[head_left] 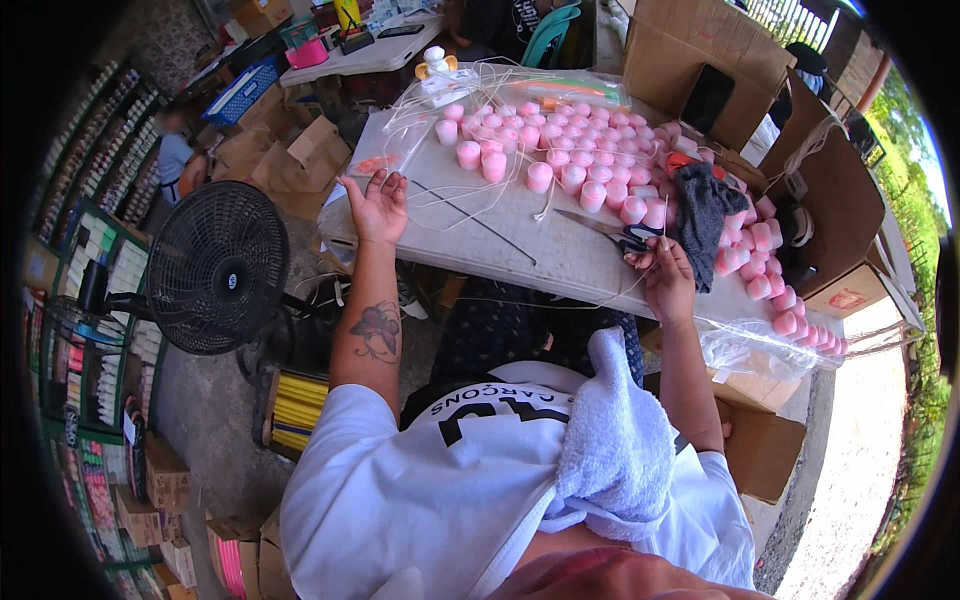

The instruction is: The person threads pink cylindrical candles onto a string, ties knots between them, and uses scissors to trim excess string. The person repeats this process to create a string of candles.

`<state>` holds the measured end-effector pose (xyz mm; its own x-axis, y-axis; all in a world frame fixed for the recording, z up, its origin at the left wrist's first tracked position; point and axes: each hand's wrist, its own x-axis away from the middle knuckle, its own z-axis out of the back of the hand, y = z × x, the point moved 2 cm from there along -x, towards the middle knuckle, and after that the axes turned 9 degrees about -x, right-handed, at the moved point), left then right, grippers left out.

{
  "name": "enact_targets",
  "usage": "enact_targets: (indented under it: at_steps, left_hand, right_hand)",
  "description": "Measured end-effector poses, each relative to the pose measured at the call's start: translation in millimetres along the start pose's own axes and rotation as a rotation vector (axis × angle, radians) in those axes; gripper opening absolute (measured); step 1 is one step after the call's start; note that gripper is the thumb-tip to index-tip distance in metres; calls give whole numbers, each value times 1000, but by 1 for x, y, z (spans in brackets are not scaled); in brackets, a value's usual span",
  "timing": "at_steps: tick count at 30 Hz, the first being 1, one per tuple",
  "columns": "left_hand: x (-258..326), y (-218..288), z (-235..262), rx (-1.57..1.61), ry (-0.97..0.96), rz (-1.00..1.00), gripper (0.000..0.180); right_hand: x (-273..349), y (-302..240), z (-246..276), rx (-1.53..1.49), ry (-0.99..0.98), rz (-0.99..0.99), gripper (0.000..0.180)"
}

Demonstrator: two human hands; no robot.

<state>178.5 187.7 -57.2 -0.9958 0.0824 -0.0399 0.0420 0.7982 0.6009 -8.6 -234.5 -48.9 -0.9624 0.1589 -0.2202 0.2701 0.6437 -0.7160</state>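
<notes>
My left hand [379, 208] is raised at the table's near left edge, palm up with fingers spread, holding nothing. On the right, my right hand [668, 272] is closed in a pinch on a thin white string [600, 302]. Just beyond its fingertips lie scissors [622, 236] with dark handles. Many small pink-and-white candles [540, 178] stand in rows across the table [440, 215]. A dark grey cloth [698, 225] lies right of the scissors, over some of them. A thin metal rod [475, 222] and loose pale strings [420, 128] lie on the left part.
More candles [785, 323] lie along the right edge by an open cardboard box [835, 215]. A phone [707, 98] leans against cardboard at the back. A black fan [220, 268] stands left, near shelves of spools [100, 135]. Another person [176, 160] is at the far left.
</notes>
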Motion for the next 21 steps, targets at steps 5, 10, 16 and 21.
enact_targets:
  at_steps: [5, 10, 16, 21]
  left_hand:
    - [-1, 31, -57, 289, 119, -262, 83]
    - [28, 87, -135, 39, -236, -439, 117]
    - [20, 154, -142, 189, -465, -577, 115]
    - [13, 155, -133, 330, -668, -450, 85]
  right_hand:
    - [-3, 0, 0, -33, -22, -19, 24]
    - [0, -3, 0, -58, -5, -13, 24]
    - [-4, 1, -1, -50, -33, -15, 23]
    - [-2, 0, 2, -69, -41, 5, 22]
